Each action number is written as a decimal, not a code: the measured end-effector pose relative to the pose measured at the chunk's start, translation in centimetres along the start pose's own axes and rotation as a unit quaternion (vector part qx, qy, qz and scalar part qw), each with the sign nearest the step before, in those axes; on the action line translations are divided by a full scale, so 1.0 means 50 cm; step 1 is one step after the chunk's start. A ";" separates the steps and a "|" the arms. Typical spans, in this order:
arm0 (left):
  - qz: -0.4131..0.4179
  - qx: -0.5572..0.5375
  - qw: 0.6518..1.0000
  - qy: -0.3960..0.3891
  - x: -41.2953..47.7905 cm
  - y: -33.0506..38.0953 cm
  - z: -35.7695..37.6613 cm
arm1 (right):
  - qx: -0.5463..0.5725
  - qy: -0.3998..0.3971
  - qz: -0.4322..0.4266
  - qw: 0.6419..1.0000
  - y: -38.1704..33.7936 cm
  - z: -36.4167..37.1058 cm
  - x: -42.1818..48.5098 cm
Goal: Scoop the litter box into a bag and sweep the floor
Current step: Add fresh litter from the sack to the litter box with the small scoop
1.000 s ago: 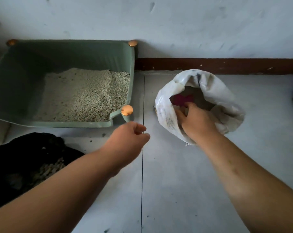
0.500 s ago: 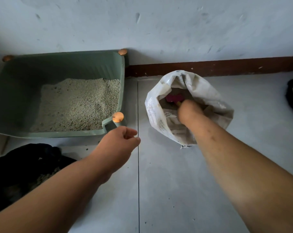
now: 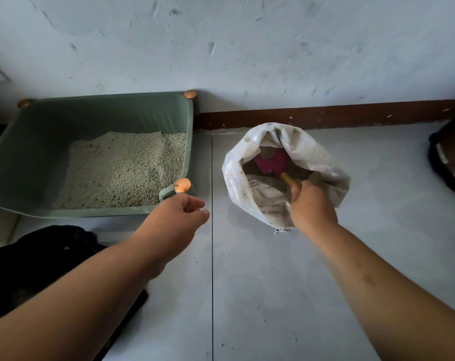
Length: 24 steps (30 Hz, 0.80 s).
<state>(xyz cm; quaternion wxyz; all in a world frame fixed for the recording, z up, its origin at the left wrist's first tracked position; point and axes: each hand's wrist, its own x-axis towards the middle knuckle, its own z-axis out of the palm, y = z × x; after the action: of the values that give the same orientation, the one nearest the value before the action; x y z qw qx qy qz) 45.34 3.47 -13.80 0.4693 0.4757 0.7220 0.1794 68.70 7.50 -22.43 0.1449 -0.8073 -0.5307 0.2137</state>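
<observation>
Over on the left against the wall [image 3: 247, 48], the green litter box [image 3: 33, 152] holds pale litter [image 3: 124, 168]. Person's left hand [image 3: 179, 217] hangs just by its front corner knob [image 3: 182, 185], fingers loosely curled, holding nothing. Right hand [image 3: 312, 204] grips the pink scoop [image 3: 272, 162] by its handle, inside the white bag [image 3: 309, 149] on the floor [image 3: 260, 282].

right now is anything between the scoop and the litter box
The scoop, held by the right hand, sits inside the bag, so the bag's box-side wall stands between it and the litter box. Beyond that, only floor; the left hand hovers near the box's near corner.
</observation>
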 end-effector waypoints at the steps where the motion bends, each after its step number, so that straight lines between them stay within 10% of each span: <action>1: 0.004 0.001 1.000 0.000 0.000 0.003 0.000 | 0.001 0.002 -0.007 1.000 0.005 -0.004 -0.010; 24: 0.074 0.054 0.996 -0.009 -0.021 0.043 0.003 | 0.010 0.003 -0.035 0.999 0.077 -0.089 -0.189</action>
<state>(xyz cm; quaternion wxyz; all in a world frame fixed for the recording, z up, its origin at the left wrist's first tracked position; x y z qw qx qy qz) 46.69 3.61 -11.81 0.4344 0.5545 0.6891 0.1701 70.72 -2.76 -18.55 0.1617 -0.7873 -0.5563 0.2112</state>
